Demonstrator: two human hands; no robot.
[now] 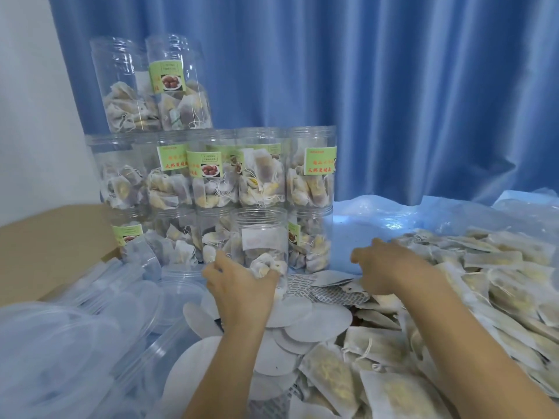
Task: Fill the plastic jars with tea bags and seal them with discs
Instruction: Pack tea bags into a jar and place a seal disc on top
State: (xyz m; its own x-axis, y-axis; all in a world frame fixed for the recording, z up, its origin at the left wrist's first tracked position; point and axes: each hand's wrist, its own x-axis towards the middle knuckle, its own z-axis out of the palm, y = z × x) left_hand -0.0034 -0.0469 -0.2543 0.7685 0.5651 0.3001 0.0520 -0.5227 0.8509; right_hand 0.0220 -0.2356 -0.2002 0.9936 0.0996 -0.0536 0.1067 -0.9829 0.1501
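A clear plastic jar [260, 234] stands in front of me with a few tea bags at its bottom. My left hand [239, 285] grips the jar's lower part, fingers curled round it. My right hand [390, 267] reaches down onto the edge of the big heap of tea bags [484, 285] at the right, fingers curled; whether it holds a bag is hidden. White round discs [314, 322] lie scattered between and below my hands.
Filled, labelled jars [211, 176] are stacked in three tiers against the blue curtain [393, 86]. Empty clear jars and lids [75, 328] lie at the left beside a cardboard box [45, 243]. More tea bags [348, 373] spread along the bottom right.
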